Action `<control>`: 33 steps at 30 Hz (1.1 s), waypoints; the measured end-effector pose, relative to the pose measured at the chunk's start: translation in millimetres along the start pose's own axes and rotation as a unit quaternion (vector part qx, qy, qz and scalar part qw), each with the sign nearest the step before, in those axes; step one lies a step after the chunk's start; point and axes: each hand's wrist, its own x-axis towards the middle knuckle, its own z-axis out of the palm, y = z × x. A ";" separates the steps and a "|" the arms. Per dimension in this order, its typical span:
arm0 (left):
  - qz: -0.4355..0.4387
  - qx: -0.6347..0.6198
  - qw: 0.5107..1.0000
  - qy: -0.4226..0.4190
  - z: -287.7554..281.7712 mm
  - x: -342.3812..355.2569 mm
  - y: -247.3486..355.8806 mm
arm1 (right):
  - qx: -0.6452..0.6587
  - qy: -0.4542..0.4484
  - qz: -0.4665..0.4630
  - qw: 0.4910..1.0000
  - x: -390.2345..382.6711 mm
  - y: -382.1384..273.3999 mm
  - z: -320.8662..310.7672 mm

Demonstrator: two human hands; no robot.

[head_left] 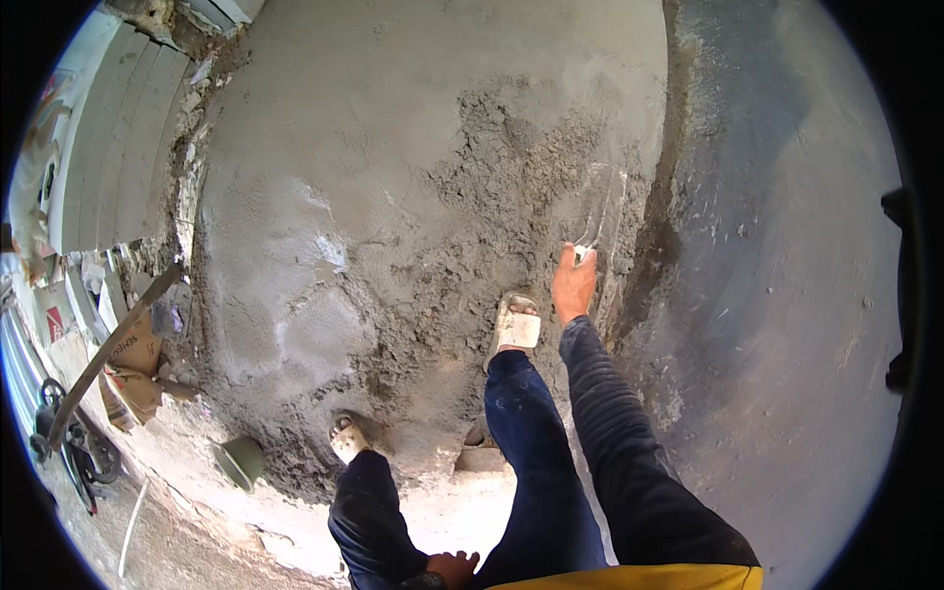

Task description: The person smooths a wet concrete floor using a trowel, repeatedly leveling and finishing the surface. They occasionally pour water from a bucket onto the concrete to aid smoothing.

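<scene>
My right hand (573, 285) is closed around the handle of a plastering trowel (602, 197), out ahead of my right foot. Its flat blade, smeared with grey mortar, lies on the wet mortar near the right edge of the slab. Rough, crumbly mortar (492, 147) spreads to the left of the blade. Low in the picture, my left hand (452, 567) rests between my legs by the left knee, with nothing visible in it. Its fingers show only in part and look loosely apart.
Smoothed mortar (393, 49) stretches ahead. My sandalled feet stand in the rough mortar. A dark paved strip (787, 246) runs along the right. At left are a green bucket (239, 462), a wooden-handled tool (118, 339), a torn paper sack (136, 359) and pale boards (118, 147).
</scene>
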 end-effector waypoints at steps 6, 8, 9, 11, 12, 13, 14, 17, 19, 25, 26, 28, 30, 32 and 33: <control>0.174 0.085 0.956 0.220 -0.6 -54.8 70.4 | -0.019 -0.035 -0.089 0.995 30.7 16.0 -58.2; 0.163 0.059 0.961 0.216 -11.7 -63.0 76.4 | -0.061 -0.078 -0.108 0.989 25.6 12.3 -71.6; 0.161 0.050 0.962 0.217 -20.4 -64.5 78.7 | -0.091 -0.116 -0.097 0.984 22.5 9.0 -75.3; 0.165 0.032 0.963 0.212 -43.8 -67.7 79.2 | -0.147 -0.175 -0.126 0.965 16.0 -1.3 -69.9; 0.166 0.020 0.964 0.207 -57.4 -70.6 81.7 | -0.184 -0.209 -0.122 0.953 13.5 -7.9 -61.6; 0.136 -0.130 0.961 0.200 -84.9 -65.2 71.0 | -0.185 -0.248 -0.173 0.935 13.8 -17.4 -45.8; 0.158 -0.105 0.955 0.231 -112.3 -66.3 58.4 | -0.199 -0.262 -0.209 0.921 16.6 -26.7 -28.1; 0.218 -0.069 0.908 0.351 -217.7 -53.4 8.6 | -0.185 -0.262 -0.289 0.902 32.2 -59.5 55.9; 0.197 -0.085 0.897 0.386 -301.1 -28.2 -28.4 | -0.189 -0.267 -0.296 0.898 50.1 -76.8 117.3; 0.085 -0.019 0.848 0.523 -491.3 26.0 -92.3 | -0.207 -0.192 -0.232 0.931 144.7 -59.1 196.8; 0.090 -0.048 0.851 0.516 -505.7 27.3 -93.9 | -0.185 -0.173 -0.219 0.942 162.4 -45.5 189.7; 0.088 -0.071 0.859 0.500 -523.1 25.6 -95.2 | -0.152 -0.111 -0.209 0.960 195.1 -17.5 168.4; 0.069 -0.068 0.865 0.492 -533.7 18.8 -100.0 | -0.145 -0.072 -0.168 0.973 224.6 11.1 136.4; 0.065 -0.055 0.860 0.503 -540.6 15.6 -107.0 | -0.197 -0.082 -0.142 0.967 244.7 31.5 110.3; 0.058 -0.055 0.861 0.503 -541.5 14.7 -110.8 | -0.191 -0.066 -0.158 0.967 250.1 40.9 97.9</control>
